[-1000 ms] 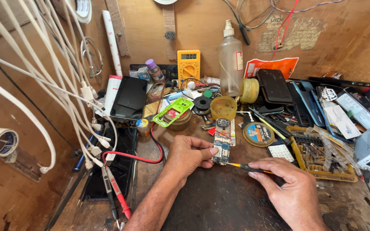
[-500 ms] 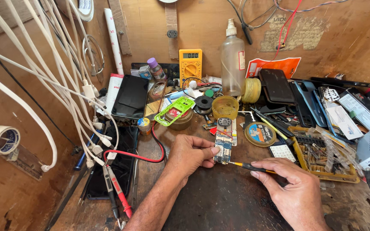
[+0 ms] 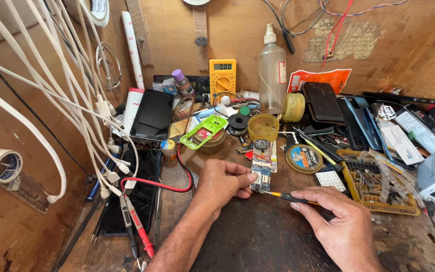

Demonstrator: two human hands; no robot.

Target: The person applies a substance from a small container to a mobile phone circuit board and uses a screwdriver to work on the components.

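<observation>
My left hand [image 3: 222, 184] pinches the small blue-green circuit board [image 3: 261, 176] on the dark wooden table [image 3: 258, 236]. My right hand [image 3: 341, 224] grips a yellow-and-black-handled screwdriver [image 3: 290, 197], fingers pressed around it. Its tip seems to touch the board's lower edge.

Circuit board [image 3: 261, 175]: your small blue-green phone board, lying flat near the worktop's middle, long side running toward the back edge.
Screwdriver [image 3: 292, 197]: your thin yellow-and-black tool, nearly level, tip at the board's near edge.

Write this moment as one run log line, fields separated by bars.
left hand holds circuit board | right hand holds screwdriver, tip at board | worn wooden bench
</observation>
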